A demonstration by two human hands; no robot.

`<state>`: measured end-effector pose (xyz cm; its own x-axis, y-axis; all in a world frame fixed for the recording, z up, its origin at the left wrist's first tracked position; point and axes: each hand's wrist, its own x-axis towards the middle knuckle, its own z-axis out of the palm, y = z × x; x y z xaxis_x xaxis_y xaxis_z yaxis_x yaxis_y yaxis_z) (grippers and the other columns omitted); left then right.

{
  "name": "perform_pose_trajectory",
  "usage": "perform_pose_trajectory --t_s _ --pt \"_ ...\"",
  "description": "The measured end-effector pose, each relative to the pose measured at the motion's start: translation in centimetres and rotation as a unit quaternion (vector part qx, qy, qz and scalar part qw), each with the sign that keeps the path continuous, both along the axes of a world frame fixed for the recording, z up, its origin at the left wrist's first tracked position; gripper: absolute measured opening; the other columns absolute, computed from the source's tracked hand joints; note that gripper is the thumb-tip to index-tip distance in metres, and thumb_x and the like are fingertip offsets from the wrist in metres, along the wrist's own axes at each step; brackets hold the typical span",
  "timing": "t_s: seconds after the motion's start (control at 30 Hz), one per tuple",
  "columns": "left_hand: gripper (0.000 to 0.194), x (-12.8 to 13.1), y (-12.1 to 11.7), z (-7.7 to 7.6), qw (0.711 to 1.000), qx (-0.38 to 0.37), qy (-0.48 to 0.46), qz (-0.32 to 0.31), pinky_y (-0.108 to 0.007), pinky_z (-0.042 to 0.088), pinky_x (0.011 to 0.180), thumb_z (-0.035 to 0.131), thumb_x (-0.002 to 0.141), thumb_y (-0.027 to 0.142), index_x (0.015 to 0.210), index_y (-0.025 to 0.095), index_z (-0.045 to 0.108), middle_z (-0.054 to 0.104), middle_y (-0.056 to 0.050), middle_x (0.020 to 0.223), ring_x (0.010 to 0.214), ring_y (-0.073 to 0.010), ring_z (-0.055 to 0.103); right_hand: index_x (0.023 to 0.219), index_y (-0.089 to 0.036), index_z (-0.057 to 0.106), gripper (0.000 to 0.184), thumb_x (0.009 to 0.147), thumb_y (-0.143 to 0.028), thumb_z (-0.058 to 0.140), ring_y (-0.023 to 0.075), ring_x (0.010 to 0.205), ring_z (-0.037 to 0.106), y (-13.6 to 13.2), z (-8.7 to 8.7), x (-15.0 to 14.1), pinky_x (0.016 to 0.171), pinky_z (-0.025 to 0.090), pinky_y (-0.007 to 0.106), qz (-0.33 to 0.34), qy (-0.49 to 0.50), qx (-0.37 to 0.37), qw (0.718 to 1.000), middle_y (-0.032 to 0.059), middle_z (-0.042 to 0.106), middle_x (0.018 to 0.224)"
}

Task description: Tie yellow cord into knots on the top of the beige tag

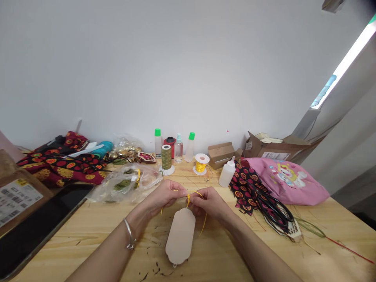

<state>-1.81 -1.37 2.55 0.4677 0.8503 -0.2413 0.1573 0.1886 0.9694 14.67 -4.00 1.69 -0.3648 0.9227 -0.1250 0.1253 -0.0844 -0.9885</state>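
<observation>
Both hands meet over the middle of the wooden table, working a yellow cord (188, 201). The cord is looped through the small top ring of a flat, pale wooden tag (181, 236) with scalloped ends. My left hand (169, 194) pinches the cord on the left of the knot, a silver bangle on its wrist. My right hand (209, 200) pinches it on the right, close to the knot. Loose cord ends hang down on either side. The tag dangles or rests below the hands; which one I cannot tell.
Behind the hands stand a yellow cord spool (201, 164), an olive thread cone (166, 159) and a white squeeze bottle (227, 173). Plastic bags (126, 182) and patterned cloth lie left. Right are a pink pouch (289, 180), black cable (273, 207) and cardboard boxes.
</observation>
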Motion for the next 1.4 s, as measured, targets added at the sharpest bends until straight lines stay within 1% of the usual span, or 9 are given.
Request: perform_pose_trajectory --t_s 0.13,0.23,0.37,0.53,0.6,0.73,0.9,1.17,1.4 --pt "0.028 0.0 0.1 0.1 1.000 -0.003 -0.003 0.015 -0.021 0.002 0.035 0.061 0.057 0.039 0.059 0.012 0.054 0.023 0.011 0.034 0.034 -0.0027 0.010 0.058 -0.012 0.056 0.027 0.061 -0.039 0.058 0.0026 0.037 0.027 0.0 1.2 0.8 0.037 0.018 0.017 -0.011 0.010 -0.016 1.000 -0.0070 0.038 0.042" --pt "0.027 0.0 0.1 0.1 1.000 -0.004 -0.012 0.012 -0.021 0.002 0.035 0.061 0.057 0.038 0.061 0.012 0.054 0.021 0.012 0.035 0.034 -0.0027 0.010 0.057 -0.013 0.051 0.030 0.066 -0.041 0.053 0.0021 0.035 0.014 0.2 1.5 1.5 0.034 0.008 0.018 -0.028 0.077 -0.051 0.995 -0.0099 0.023 0.038" --pt "0.027 0.1 0.2 -0.1 1.000 0.014 -0.019 0.012 -0.021 0.002 0.035 0.060 0.059 0.038 0.063 0.012 0.056 0.021 0.011 0.037 0.035 -0.0028 0.009 0.064 -0.014 0.048 0.020 0.070 -0.033 0.049 0.0029 0.036 0.006 0.9 1.0 2.3 0.032 0.004 0.016 0.005 0.231 -0.165 0.959 -0.0107 0.014 0.043" --pt "0.027 0.0 0.2 0.0 0.999 0.025 -0.021 0.013 -0.021 0.003 0.035 0.059 0.060 0.039 0.065 0.012 0.057 0.022 0.011 0.038 0.036 -0.0030 0.010 0.068 -0.015 0.049 0.012 0.070 -0.026 0.045 0.0035 0.035 0.005 1.5 0.6 2.7 0.030 0.003 0.015 0.048 0.300 -0.247 0.920 -0.0103 0.015 0.043" --pt "0.026 0.1 0.1 0.1 0.999 0.017 -0.030 0.007 -0.021 0.003 0.035 0.059 0.061 0.038 0.065 0.012 0.056 0.023 0.011 0.038 0.036 -0.0030 0.010 0.070 -0.015 0.051 0.014 0.070 -0.028 0.047 0.0033 0.035 0.006 1.2 0.7 2.3 0.031 0.004 0.016 0.036 0.281 -0.221 0.933 -0.0103 0.016 0.043" --pt "0.025 0.2 -0.1 0.2 0.999 0.020 -0.046 0.015 -0.020 0.003 0.034 0.058 0.062 0.037 0.060 0.013 0.053 0.023 0.011 0.038 0.036 -0.0030 0.010 0.066 -0.012 0.057 0.021 0.062 -0.032 0.059 0.0015 0.036 0.016 0.1 1.1 0.6 0.034 0.011 0.016 -0.029 0.146 -0.087 0.985 -0.0098 0.026 0.041" --pt "0.029 0.3 -0.1 0.2 0.998 0.014 -0.062 0.015 -0.020 0.003 0.034 0.057 0.063 0.038 0.051 0.015 0.044 0.021 0.011 0.037 0.035 -0.0029 0.009 0.061 -0.010 0.059 0.022 0.055 -0.031 0.064 0.0042 0.043 0.036 -0.4 0.8 -0.7 0.043 0.027 0.018 -0.082 0.073 -0.025 0.994 -0.0038 0.047 0.048" --pt "0.029 0.2 -0.4 1.0 1.000 0.019 0.023 0.004 -0.020 0.003 0.034 0.057 0.061 0.039 0.064 0.011 0.060 0.024 0.011 0.036 0.034 -0.0026 0.011 0.053 -0.010 0.057 0.021 0.057 -0.031 0.059 0.0032 0.039 0.025 -0.3 1.1 -0.4 0.038 0.019 0.018 -0.088 0.006 0.039 0.995 -0.0066 0.034 0.041" --pt "0.028 0.6 -0.4 0.9 0.998 0.033 0.036 0.030 -0.020 0.004 0.034 0.059 0.058 0.039 0.059 0.011 0.058 0.025 0.010 0.035 0.034 -0.0025 0.013 0.057 -0.011 0.061 0.019 0.062 -0.029 0.054 0.0043 0.040 0.020 -0.1 0.1 -0.2 0.037 0.014 0.019 -0.097 -0.092 0.124 0.983 -0.0069 0.024 0.041"
